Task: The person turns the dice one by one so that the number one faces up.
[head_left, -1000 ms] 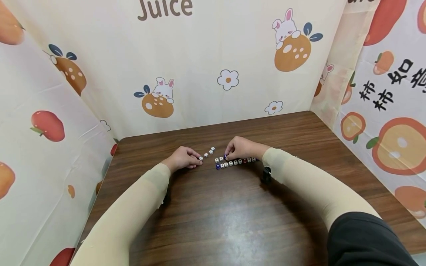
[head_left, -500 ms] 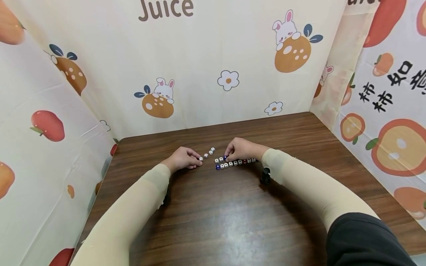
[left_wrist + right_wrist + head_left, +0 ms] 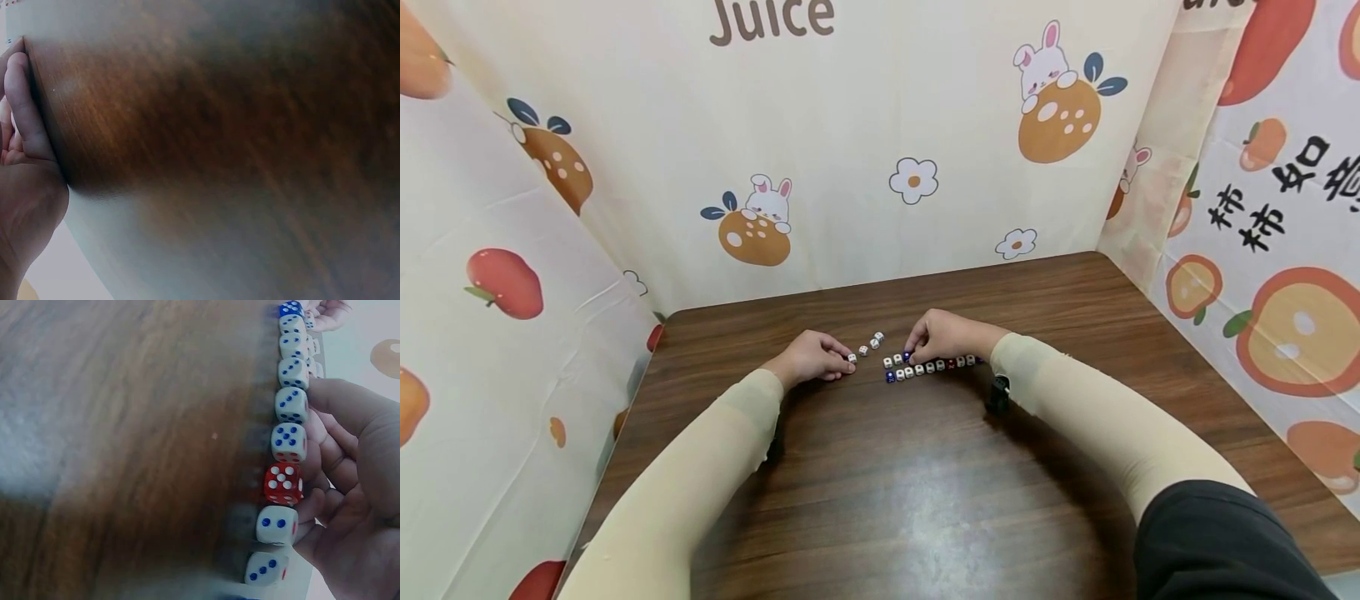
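Observation:
My left hand (image 3: 812,357) pinches a white die (image 3: 852,358) between thumb and index finger, to the left of the dice rows. In the left wrist view only part of the left hand (image 3: 28,119) shows. My right hand (image 3: 946,335) holds a blue die (image 3: 907,356) at the end of a short back row, beside two white dice. In front runs a longer row, from a blue die (image 3: 891,377) through several white dice to a red die (image 3: 951,363) and more white ones. The right wrist view shows this row close up, its red die (image 3: 283,483) five-side out, the right hand (image 3: 356,456) behind it.
Three loose white dice, the middle one (image 3: 875,343) included, lie in a slanting line between the hands. The brown wooden table (image 3: 865,483) meets a printed cloth (image 3: 850,125) at the back, with more cloth on both sides.

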Tool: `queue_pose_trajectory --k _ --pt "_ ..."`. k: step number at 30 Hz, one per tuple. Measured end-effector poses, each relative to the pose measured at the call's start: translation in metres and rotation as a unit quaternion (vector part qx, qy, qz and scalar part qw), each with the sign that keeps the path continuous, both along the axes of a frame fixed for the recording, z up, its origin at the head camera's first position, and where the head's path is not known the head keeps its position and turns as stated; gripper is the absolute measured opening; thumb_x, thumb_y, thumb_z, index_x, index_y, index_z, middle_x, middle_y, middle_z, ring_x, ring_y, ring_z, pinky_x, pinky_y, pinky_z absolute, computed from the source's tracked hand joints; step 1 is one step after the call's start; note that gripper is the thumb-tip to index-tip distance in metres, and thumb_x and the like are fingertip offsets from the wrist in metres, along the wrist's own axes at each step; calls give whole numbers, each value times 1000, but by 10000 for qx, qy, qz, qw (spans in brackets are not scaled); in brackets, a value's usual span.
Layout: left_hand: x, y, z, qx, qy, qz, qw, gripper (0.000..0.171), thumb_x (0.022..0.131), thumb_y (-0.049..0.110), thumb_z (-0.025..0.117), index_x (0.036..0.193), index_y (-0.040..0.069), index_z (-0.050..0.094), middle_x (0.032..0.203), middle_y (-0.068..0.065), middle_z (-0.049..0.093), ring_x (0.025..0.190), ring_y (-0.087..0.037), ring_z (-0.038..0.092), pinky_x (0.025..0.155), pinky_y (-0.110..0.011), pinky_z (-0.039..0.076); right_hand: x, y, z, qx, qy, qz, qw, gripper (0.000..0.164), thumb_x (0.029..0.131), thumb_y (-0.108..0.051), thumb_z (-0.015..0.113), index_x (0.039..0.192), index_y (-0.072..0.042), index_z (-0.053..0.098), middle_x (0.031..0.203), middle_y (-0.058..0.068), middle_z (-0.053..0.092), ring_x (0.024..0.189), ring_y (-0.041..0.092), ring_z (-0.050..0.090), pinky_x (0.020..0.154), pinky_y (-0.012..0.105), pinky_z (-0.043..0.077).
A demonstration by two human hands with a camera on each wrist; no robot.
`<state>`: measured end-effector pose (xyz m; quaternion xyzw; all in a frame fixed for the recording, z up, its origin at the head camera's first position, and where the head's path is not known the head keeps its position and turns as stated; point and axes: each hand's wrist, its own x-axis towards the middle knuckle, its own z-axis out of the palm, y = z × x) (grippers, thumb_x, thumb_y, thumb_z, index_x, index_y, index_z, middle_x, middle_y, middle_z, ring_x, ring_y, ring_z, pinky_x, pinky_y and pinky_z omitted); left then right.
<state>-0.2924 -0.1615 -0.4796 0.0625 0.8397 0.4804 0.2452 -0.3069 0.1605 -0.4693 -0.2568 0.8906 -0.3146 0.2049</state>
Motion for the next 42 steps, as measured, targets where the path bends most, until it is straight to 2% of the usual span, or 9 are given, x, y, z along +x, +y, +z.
queue_pose_trajectory --k 8,15,23,29,38,42 --pt "1 0 1 14 9 12 10000 29 94 10 94 119 -1 84 92 -1 82 71 -4 70 66 -20 63 -4 5 6 -144 -193 -55 9997 16 104 -19 80 116 -12 90 97 0 86 83 8 72 79 25 58" --pt "3 0 0 39 4 52 10000 29 94 9 94 120 -1 84 93 -1 82 72 -4 71 67 -20 63 -6 -3 7 8 31 -354 9994 19 111 -24 74 112 -15 90 89 0 81 79 13 69 76 30 57" --pt "4 0 2 20 4 87 10000 29 94 10 94 119 0 84 92 -1 82 72 -4 71 67 -19 63 -12 -24 2 99 509 -626 9967 21 112 -27 73 112 -15 90 96 -1 84 78 13 71 81 33 60" --pt "1 1 -1 74 -49 92 9999 29 94 10 95 119 0 84 93 -1 83 73 -4 72 68 -20 64 -11 -45 1 298 823 -855 9925 29 114 -32 71 104 -14 90 88 0 80 74 14 63 76 32 54" --pt "-2 0 -5 97 -73 85 9999 26 94 10 95 117 2 85 93 0 84 73 -4 72 68 -20 64 -12 -58 -1 506 756 -1086 9899 29 114 -33 71 105 -14 91 89 0 81 71 12 60 71 28 51" --pt "-1 -1 -5 81 -54 90 9999 27 93 10 95 117 2 85 92 0 83 73 -4 72 68 -20 64 -15 -60 -3 531 723 -1090 9900 28 114 -31 72 102 -16 91 83 -1 78 66 11 56 67 27 48"
